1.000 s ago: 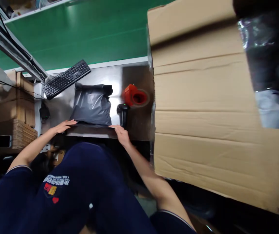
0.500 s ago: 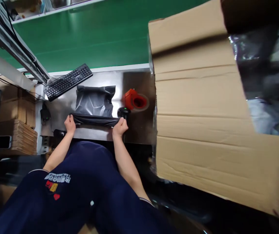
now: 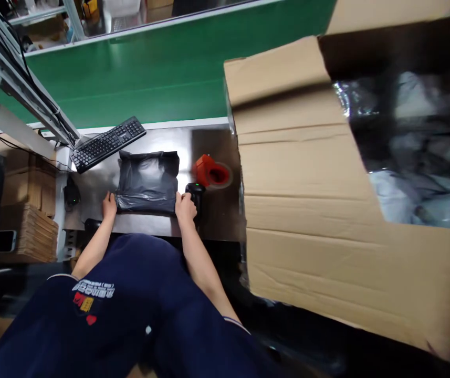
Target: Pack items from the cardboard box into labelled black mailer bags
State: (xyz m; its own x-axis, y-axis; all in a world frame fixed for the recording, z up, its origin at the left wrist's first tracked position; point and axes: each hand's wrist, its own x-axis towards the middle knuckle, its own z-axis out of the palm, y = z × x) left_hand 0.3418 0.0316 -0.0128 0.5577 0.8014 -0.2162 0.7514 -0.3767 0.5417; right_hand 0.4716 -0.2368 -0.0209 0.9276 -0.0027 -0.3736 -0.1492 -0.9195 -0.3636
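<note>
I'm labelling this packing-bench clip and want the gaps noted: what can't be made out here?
Head view only:
- Grip of the left hand and right hand on the black poly bag: too small to tell.
- Bag's contents: opaque plastic hides them.
- Barcode scanner: partly behind the right hand.
- Contents of the big cardboard box: blurred, glossy wrapping.
- Red tape dispenser: details too small.
</note>
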